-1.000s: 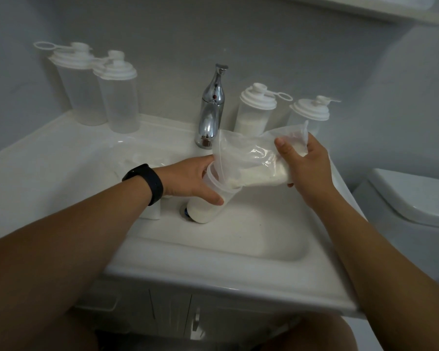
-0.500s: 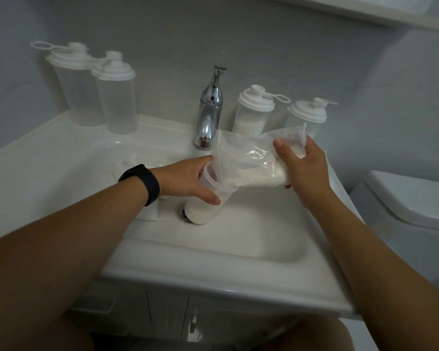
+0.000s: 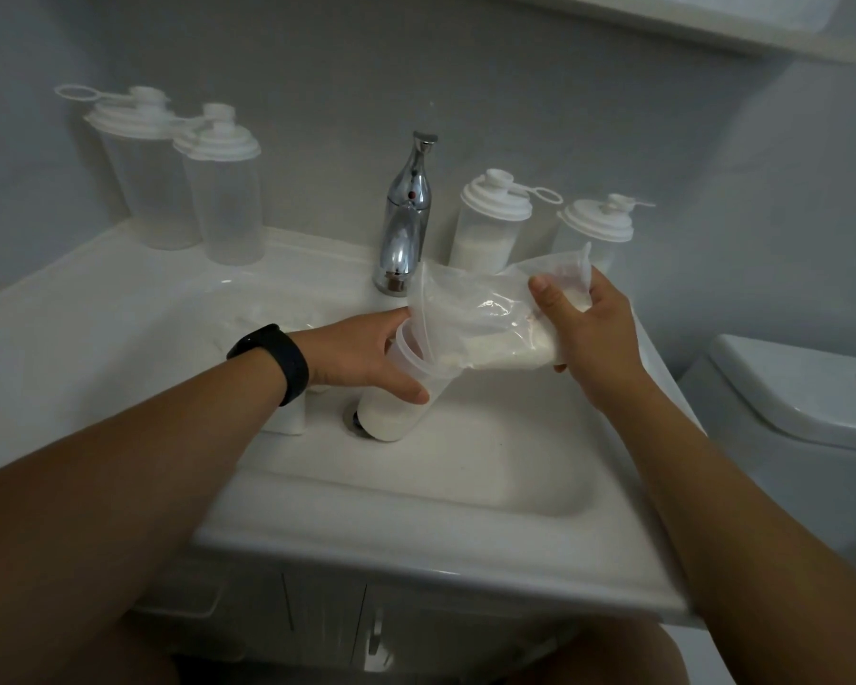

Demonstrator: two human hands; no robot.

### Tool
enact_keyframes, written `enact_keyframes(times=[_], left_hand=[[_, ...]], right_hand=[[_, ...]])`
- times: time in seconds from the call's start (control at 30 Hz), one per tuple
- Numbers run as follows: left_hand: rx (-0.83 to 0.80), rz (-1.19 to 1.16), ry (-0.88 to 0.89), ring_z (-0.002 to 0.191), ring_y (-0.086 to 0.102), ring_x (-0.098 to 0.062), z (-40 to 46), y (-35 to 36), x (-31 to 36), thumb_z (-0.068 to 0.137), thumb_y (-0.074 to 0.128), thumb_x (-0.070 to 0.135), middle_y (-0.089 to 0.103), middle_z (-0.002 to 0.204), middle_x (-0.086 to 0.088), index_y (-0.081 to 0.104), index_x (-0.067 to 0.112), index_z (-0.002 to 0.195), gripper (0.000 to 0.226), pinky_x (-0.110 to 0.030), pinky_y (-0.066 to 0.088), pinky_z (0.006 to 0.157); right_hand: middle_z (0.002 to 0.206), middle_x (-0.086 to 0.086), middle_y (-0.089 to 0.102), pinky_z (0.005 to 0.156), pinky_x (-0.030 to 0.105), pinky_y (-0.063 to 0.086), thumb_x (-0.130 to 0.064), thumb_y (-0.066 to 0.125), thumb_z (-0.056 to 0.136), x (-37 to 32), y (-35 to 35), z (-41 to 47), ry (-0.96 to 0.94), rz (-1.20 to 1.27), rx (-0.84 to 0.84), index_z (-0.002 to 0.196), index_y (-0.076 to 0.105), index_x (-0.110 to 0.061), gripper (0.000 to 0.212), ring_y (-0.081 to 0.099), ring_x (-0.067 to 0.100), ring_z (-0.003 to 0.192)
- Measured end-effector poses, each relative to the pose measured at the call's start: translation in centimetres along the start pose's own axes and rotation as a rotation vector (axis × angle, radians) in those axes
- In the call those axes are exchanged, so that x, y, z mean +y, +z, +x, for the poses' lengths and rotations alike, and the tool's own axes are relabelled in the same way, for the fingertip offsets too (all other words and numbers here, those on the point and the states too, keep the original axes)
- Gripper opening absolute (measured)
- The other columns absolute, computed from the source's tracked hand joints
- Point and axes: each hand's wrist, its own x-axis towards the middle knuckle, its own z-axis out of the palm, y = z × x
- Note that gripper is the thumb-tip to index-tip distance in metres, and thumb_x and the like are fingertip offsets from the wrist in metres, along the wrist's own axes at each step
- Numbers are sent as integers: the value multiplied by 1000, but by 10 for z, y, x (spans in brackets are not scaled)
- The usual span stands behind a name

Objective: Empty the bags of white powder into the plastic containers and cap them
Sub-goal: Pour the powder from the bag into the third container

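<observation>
My left hand (image 3: 362, 355) grips an uncapped plastic container (image 3: 396, 407), tilted in the sink basin (image 3: 490, 467) and partly filled with white powder. My right hand (image 3: 584, 328) holds a clear bag of white powder (image 3: 485, 323) on its side, with the bag's mouth tucked into the container's rim. Two capped containers (image 3: 488, 224) (image 3: 594, 229) stand behind the bag on the right; the nearer one holds powder. Two capped empty containers (image 3: 142, 185) (image 3: 226, 200) stand at the back left of the counter.
A chrome faucet (image 3: 406, 224) rises right behind the tilted container. More clear bags (image 3: 268, 313) lie in the basin behind my left wrist. A white toilet (image 3: 801, 402) stands to the right of the sink. The grey wall is close behind.
Hands, bag and container keep nearly the same pose. The powder in the bag has slid a little toward the container's mouth.
</observation>
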Motion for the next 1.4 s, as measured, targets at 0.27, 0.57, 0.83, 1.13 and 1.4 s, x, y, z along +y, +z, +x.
enact_keyframes(times=[0.27,0.57,0.83,1.13,1.4], left_hand=[[-7,-13,-7,110,62,9,0,0,0,75,92,21,67,124,22,51,43,128,70,-11,49,90],[-5,-12,-13,112,64,4,0,1,-1,75,91,21,68,124,18,52,38,131,71,-17,51,95],[-8,-4,-8,115,63,2,1,-1,-1,76,91,19,67,126,17,51,37,133,72,-19,50,97],[-13,12,-13,120,62,-2,3,-1,-6,73,94,27,67,129,18,50,34,139,80,-29,50,106],[-21,15,-10,119,61,1,2,-1,-4,75,92,26,65,130,18,49,34,141,79,-21,49,101]], right_hand=[[79,-9,73,41,27,47,-44,72,93,-1,1,-1,3,-11,-4,99,68,-33,12,68,12,66],[77,-13,73,40,28,47,-41,71,94,-2,1,-2,-18,-27,-12,97,68,-35,8,67,7,64],[79,-11,73,41,28,47,-43,72,93,-2,1,-3,-26,-10,1,96,68,-36,9,67,11,65],[78,-13,72,41,27,47,-42,73,92,-3,3,-3,-11,-20,11,95,67,-37,8,67,8,66],[78,-11,72,41,26,45,-44,73,92,-2,2,-4,-19,-13,9,97,68,-35,11,66,9,66]])
